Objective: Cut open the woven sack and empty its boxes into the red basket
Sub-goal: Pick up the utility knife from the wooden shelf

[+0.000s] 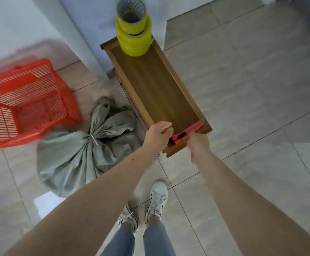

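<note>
Head view, looking down. Woven sack (87, 156): grey-green, on the tiled floor (252, 111) at centre left of the frame, neck gathered and tied with a pale cord (93, 140), uncut; right side close against the worktop's long left edge. Red basket (26, 106): upper left, on the floor, slatted walls, near corner just beside the sack's top; no boxes seen inside. Worktop (156, 89): narrow wooden top with raised rim, running from upper centre down to right of centre. Stack of yellow tape rolls (133, 36) at its far end, hard against the rim. Red utility knife (186, 133) lying at the near end, tip near the right corner. Left hand (158, 134) over the near left edge, fingers curled loosely, nothing held; fingertips just beside the knife's butt. Right hand (199, 145) at the near edge, motion-blurred, touching the knife's handle end; whether fingers are clamped on it: cannot tell. White sneakers (157, 202) at bottom centre. Open floor right of the worktop and at lower left, below the basket.
</note>
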`<state>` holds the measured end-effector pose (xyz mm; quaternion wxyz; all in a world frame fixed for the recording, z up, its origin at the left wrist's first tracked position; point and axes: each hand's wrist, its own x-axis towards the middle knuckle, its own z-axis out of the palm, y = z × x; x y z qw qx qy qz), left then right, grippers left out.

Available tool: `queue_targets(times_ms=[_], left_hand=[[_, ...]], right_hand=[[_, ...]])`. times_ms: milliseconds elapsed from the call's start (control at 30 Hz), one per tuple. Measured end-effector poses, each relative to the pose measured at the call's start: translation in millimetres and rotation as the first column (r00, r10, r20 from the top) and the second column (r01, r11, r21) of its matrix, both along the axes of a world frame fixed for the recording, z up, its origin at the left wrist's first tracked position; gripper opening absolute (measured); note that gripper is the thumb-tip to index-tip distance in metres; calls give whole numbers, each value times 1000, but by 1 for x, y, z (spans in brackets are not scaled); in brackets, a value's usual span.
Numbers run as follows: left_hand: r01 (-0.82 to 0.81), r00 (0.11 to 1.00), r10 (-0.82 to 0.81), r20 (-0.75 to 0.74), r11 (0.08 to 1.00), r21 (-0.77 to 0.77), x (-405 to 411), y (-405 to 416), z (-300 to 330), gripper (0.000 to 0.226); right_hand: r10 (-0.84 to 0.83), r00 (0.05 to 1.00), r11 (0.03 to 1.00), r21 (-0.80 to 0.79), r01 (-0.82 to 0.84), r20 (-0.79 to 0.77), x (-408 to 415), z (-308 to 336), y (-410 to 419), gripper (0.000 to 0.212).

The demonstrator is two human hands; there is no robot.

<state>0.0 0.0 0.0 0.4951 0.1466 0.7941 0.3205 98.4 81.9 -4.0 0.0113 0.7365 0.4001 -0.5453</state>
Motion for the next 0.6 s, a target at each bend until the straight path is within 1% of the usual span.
queue_targets(times_ms=[100, 200, 267, 333, 500, 600], left_hand=[[0, 999, 0, 34, 1000, 4, -1, 11, -20, 39], [35, 999, -36, 38, 999, 26, 0, 24, -29, 36], [61, 998, -62, 32, 998, 24, 2, 32, -33, 34], [64, 997, -65, 32, 998, 14, 5, 34, -38, 34], [-29, 997, 30, 66, 1000, -8, 9, 32, -45, 30], [-91, 988, 93, 126, 996, -21, 10, 29, -46, 24]], right_hand=[[-17, 1000, 999, 27, 18, -13, -2, -22, 6, 16], [-51, 997, 998, 27, 53, -55, -3, -38, 7, 9], [-76, 994, 997, 18, 78, -76, -4, -43, 8, 16], [-83, 993, 997, 1, 83, -85, -5, -43, 7, 18], [-103, 988, 995, -8, 103, -115, -5, -43, 6, 26], [-59, 991, 998, 22, 62, -124, -4, -45, 2, 27]])
